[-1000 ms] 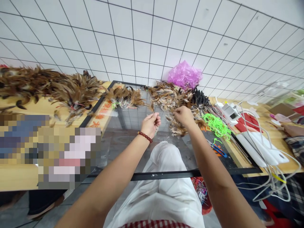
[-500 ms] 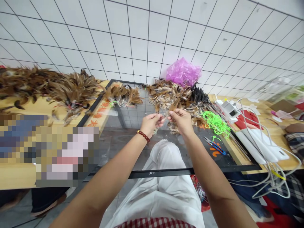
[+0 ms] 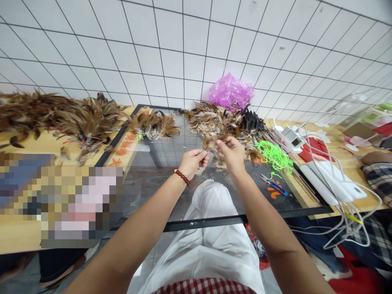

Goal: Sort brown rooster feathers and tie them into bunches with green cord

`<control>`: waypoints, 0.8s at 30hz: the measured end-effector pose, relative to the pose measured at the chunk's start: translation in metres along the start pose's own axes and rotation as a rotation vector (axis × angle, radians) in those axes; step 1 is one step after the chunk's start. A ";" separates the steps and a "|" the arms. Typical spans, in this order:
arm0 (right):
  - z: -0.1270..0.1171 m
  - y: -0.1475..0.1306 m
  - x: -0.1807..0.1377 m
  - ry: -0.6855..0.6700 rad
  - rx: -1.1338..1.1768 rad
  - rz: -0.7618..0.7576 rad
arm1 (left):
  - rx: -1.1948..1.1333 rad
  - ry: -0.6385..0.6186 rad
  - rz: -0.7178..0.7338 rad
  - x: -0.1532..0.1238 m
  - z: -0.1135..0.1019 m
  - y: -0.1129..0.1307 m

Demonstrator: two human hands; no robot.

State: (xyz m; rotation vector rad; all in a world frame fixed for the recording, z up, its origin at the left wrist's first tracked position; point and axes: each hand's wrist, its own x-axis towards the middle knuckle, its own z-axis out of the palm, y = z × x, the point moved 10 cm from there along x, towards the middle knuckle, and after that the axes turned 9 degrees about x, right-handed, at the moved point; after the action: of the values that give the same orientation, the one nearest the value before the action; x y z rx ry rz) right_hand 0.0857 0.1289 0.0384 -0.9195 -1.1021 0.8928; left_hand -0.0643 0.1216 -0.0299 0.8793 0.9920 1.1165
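My left hand (image 3: 193, 161), with a dark red bead bracelet (image 3: 181, 177) at the wrist, is closed in a pinch on a small bunch of feathers. My right hand (image 3: 231, 153) is closed too, its fingertips pinching a brown feather (image 3: 211, 143) right beside the left hand's fingers. Both hands hover over a glass tabletop (image 3: 159, 192) with a black frame. Just behind them lies a loose pile of brown and tan feathers (image 3: 211, 120). A smaller feather bundle (image 3: 154, 124) tied with green cord lies to the left on the glass.
Neon green cords (image 3: 274, 155) and small snips (image 3: 272, 183) lie right of the hands. A pink plastic bag (image 3: 230, 92) sits against the tiled wall. More feather heaps (image 3: 61, 116) cover the wooden table at left. White devices and cables (image 3: 330, 179) lie at right, near another person's sleeve (image 3: 378, 175).
My right hand came back from the feather pile with a feather and met the left hand. The camera view shifted slightly.
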 end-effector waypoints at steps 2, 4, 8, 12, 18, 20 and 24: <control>-0.014 -0.004 0.005 0.088 0.051 -0.028 | -0.060 0.027 0.003 0.001 -0.003 0.002; -0.015 -0.001 0.008 0.057 0.046 0.014 | -0.123 0.009 -0.010 0.000 -0.002 0.004; 0.017 0.024 -0.005 -0.268 0.050 0.264 | -0.169 -0.139 -0.116 -0.005 0.014 -0.001; 0.045 0.028 -0.028 -0.526 0.169 0.418 | -0.148 -0.336 -0.228 -0.014 0.031 -0.013; 0.032 0.025 -0.018 -0.402 0.141 0.357 | -0.088 -0.374 -0.173 -0.014 0.033 -0.011; 0.025 0.023 -0.012 -0.330 0.106 0.297 | -0.078 -0.331 -0.130 -0.010 0.029 -0.007; 0.019 0.022 -0.008 -0.272 0.037 0.238 | -0.020 -0.305 -0.094 -0.009 0.028 -0.005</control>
State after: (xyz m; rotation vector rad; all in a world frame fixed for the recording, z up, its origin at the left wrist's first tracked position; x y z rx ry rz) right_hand 0.0630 0.1325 0.0196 -0.9294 -1.2180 1.2585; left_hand -0.0378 0.1099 -0.0238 0.9448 0.7602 0.8803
